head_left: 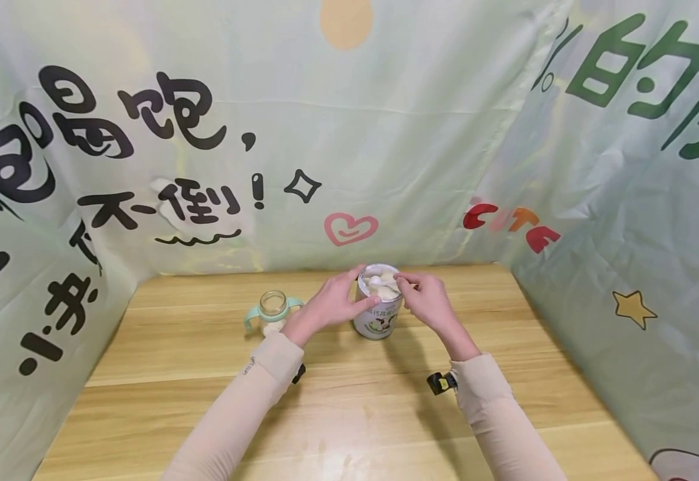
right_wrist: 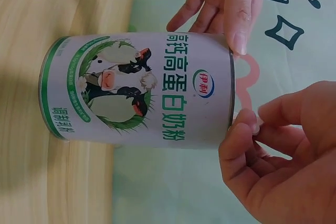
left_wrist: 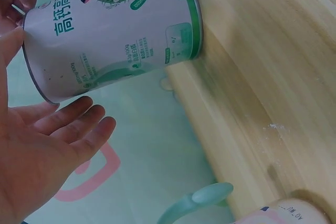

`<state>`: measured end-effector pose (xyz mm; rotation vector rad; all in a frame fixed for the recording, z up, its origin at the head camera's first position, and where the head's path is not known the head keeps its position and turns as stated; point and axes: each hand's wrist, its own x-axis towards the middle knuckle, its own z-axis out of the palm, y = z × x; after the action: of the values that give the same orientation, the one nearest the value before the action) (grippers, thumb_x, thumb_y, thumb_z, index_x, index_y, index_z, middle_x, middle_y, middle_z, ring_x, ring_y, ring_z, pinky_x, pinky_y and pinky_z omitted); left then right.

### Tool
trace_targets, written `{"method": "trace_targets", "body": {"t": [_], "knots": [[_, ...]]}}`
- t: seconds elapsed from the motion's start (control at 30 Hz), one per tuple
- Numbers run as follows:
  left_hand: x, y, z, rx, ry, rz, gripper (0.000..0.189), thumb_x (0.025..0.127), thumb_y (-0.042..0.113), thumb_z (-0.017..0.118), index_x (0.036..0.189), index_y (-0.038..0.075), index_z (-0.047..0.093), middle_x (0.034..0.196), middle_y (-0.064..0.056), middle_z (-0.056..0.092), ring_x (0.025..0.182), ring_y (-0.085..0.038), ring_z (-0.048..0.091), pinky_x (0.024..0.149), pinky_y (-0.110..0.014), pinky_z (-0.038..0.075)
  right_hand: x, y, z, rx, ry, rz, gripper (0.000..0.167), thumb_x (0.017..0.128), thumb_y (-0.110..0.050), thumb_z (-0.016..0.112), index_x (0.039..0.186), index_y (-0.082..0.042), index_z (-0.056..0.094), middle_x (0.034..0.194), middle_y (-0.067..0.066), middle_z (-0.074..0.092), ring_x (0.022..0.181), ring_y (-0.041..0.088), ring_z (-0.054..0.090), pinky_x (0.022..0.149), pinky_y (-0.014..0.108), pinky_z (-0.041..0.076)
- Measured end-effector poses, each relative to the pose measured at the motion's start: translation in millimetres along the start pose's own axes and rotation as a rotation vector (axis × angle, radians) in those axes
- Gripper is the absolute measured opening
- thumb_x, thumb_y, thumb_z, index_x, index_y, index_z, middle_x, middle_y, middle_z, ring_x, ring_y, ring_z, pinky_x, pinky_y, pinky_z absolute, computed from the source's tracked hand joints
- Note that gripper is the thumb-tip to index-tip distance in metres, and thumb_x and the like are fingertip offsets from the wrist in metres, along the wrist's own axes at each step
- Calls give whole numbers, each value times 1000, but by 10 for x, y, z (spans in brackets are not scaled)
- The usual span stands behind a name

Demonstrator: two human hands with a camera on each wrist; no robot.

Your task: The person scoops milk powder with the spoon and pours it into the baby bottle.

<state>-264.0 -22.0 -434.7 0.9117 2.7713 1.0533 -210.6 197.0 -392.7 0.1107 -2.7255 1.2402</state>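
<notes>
A white and green milk powder can (head_left: 379,324) stands upright on the table, open at the top, with pale powder (head_left: 387,292) inside. My left hand (head_left: 334,302) holds it at the upper left, thumb on the near rim and fingers spread along the far side; these fingers (left_wrist: 79,124) show in the left wrist view. Over the can's mouth lies a white scoop (head_left: 378,281). With thumb and fingertips my right hand (head_left: 430,302) pinches the scoop's handle at the right rim. That hand's fingers mostly cover the handle in the right wrist view.
Left of the can stands an open baby bottle (head_left: 274,304) with mint-green handles, partly behind my left wrist. A little white powder (left_wrist: 275,126) is spilled on the wooden table (head_left: 349,407). Printed cloth walls (head_left: 422,167) enclose the table's back and sides.
</notes>
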Motion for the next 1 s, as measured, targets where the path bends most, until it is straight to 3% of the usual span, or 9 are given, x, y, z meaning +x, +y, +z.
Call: {"method": "trace_targets", "body": {"t": [0.1,0.33,0.83,1.0], "knots": [[-5,6,-4,-6,-1,-1,93,98,60,65,166,7,30,165,-20,44,150,-38,46,123,-54,42,14,-4,2,-25,2,-38,34,106,-16,57,129,3,73,83,20,73,56,13,58,49,26,46],[-3,22,-11,5,2,-15,91,98,59,66,166,8,31,165,-18,45,150,-37,47,122,-54,43,36,-2,33,-127,20,-100,28,104,-11,61,122,3,76,123,25,75,86,27,66,73,36,54],[4,34,-15,13,-10,-13,91,99,58,66,166,7,30,165,-19,44,151,-37,46,123,-52,42,68,-25,90,-214,-5,-181,21,102,-7,65,110,7,79,103,22,76,84,27,65,76,41,53],[9,34,-19,14,-17,-14,91,99,58,65,166,8,29,165,-19,45,150,-36,47,123,-51,42,70,-41,99,-224,-34,-170,21,103,-9,66,110,5,80,100,19,76,81,24,64,73,38,53]]}}
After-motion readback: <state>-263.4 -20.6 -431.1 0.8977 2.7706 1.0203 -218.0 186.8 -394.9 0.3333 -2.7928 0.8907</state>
